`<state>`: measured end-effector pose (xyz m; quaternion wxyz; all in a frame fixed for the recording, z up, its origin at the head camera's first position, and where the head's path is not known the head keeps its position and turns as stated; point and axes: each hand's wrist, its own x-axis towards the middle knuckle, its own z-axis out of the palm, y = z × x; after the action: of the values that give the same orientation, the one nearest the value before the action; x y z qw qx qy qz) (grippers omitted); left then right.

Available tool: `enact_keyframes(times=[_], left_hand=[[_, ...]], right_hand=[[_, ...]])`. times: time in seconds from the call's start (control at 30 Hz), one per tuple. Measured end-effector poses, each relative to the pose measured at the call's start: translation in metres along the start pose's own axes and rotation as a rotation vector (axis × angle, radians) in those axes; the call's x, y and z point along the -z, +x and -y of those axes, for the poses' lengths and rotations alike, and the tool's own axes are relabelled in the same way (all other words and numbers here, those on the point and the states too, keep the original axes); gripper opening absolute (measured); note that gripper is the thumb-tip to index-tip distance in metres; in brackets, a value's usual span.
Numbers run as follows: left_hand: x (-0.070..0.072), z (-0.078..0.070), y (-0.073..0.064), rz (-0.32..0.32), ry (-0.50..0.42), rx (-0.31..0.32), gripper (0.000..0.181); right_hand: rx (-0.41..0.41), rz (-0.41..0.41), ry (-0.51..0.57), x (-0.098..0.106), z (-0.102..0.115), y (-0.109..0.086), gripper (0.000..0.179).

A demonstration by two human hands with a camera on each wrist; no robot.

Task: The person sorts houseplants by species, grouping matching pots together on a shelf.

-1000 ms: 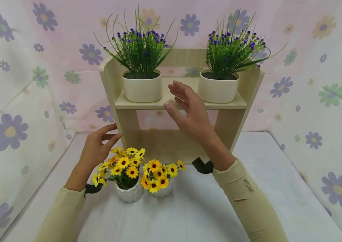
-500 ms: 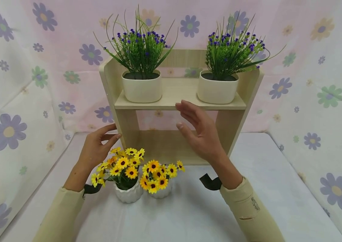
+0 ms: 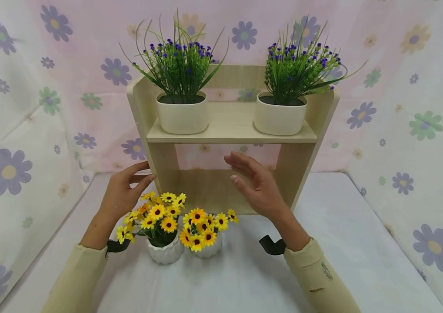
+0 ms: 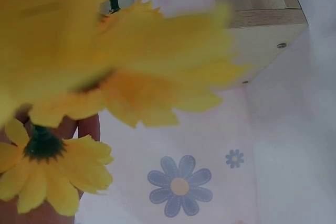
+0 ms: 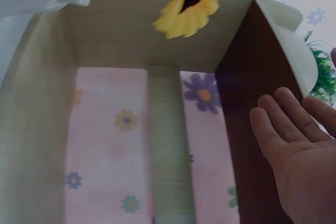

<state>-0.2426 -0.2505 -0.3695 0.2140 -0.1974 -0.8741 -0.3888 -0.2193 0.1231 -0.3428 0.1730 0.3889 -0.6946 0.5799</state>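
Observation:
A light wooden shelf unit [image 3: 231, 140] stands in the middle of the head view. My left hand [image 3: 121, 193] is at its left side panel [image 3: 137, 108], fingertips and thumb tip resting at the panel's edge. In the left wrist view large yellow flowers [image 4: 173, 45] cover most of that hand. My right hand [image 3: 258, 187] hovers in front of the lower opening, fingers loosely extended and nothing in them. Two cream oval pots [image 3: 182, 116] with purple-flowered grass stand on the upper board, one near each end.
Two small white pots [image 3: 164, 253] of yellow sunflowers [image 3: 201, 228] stand side by side on the white table [image 3: 241, 282], before the shelf's lower left front. Flower-printed cloth [image 3: 100, 78] surrounds the table at the back and both sides.
My right hand has come down from between the two purple-flowered pots to the height of the lower opening. My left hand has stayed at the side panel.

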Motion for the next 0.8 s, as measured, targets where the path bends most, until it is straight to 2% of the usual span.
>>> enact_keyframes(times=[0.37,0.8], left_hand=[[0.000,0.000,0.001,0.006,-0.006,0.015,0.045],[0.001,0.001,0.001,0.009,-0.012,0.019,0.046]], right_hand=[[-0.062,0.086,0.057,0.004,-0.030,-0.007,0.052],[-0.231,0.246,0.020,0.006,-0.063,-0.026,0.052]])
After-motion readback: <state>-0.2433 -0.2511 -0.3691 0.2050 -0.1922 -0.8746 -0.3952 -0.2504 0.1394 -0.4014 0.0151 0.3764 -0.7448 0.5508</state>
